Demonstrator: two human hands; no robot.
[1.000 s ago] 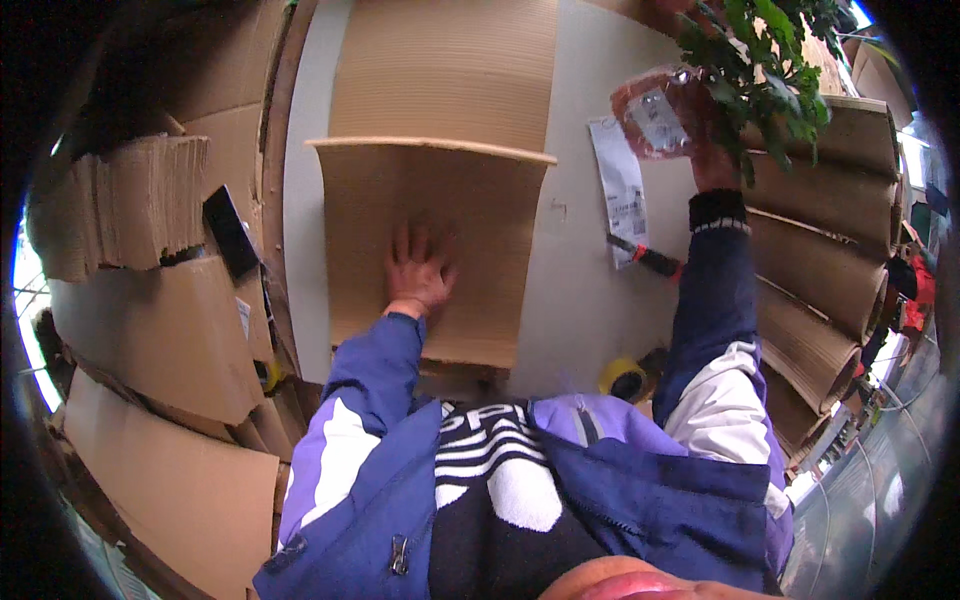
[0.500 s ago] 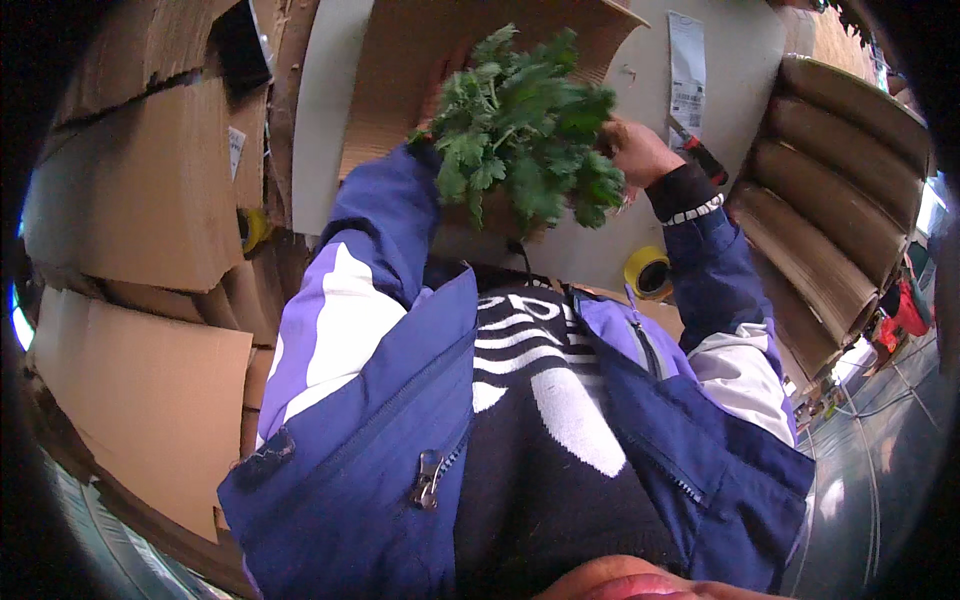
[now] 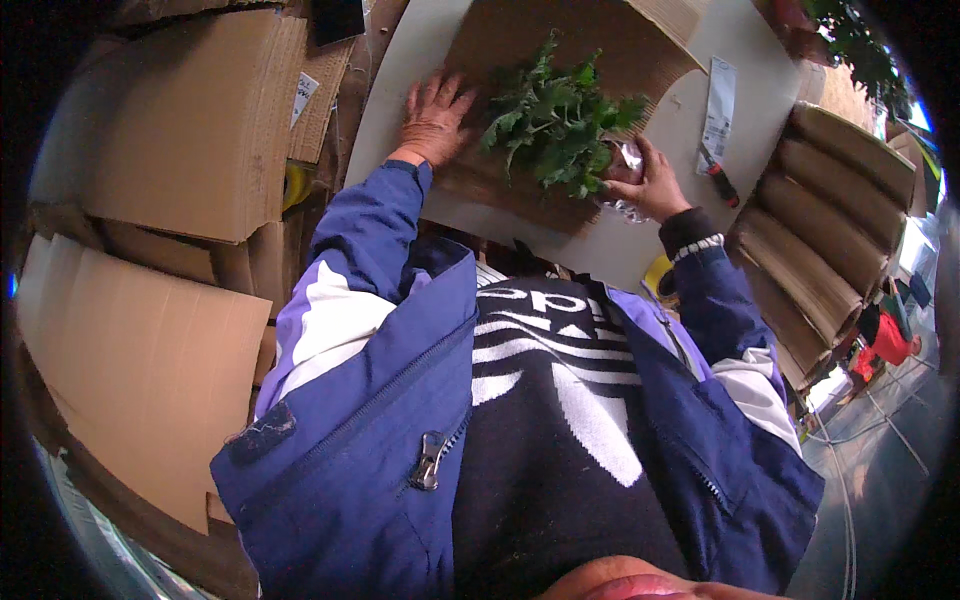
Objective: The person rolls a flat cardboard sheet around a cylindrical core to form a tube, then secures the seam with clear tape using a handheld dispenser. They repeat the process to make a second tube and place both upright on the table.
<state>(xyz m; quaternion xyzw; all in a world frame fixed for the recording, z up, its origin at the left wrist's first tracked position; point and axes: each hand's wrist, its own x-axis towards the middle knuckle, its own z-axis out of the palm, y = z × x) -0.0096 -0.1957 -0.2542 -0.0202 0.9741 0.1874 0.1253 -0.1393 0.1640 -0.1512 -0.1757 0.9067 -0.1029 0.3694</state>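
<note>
A leafy green plant [image 3: 560, 125] lies on its side over a sheet of cardboard [image 3: 480, 185], its leaves pointing left and away. At its base sits a reddish-brown pot [image 3: 622, 166] wrapped in shiny clear plastic. My right hand [image 3: 650, 183] curls round this wrapped pot from the right. My left hand [image 3: 436, 125] lies with spread fingers at the cardboard's left side, just left of the leaves, and holds nothing.
A white table [image 3: 680, 225] lies beneath. Right of the plant are a white label strip [image 3: 718, 105] and a red-and-black knife [image 3: 722, 183]. A yellow tape roll [image 3: 661, 278] sits near my right sleeve. Stacked cardboard [image 3: 180, 130] fills the left; folded cardboard [image 3: 800, 240] stands right.
The plant has gone from upright in front of me to lying on the cardboard. My left hand has come away from it and spread out; my right hand stays at its base.
</note>
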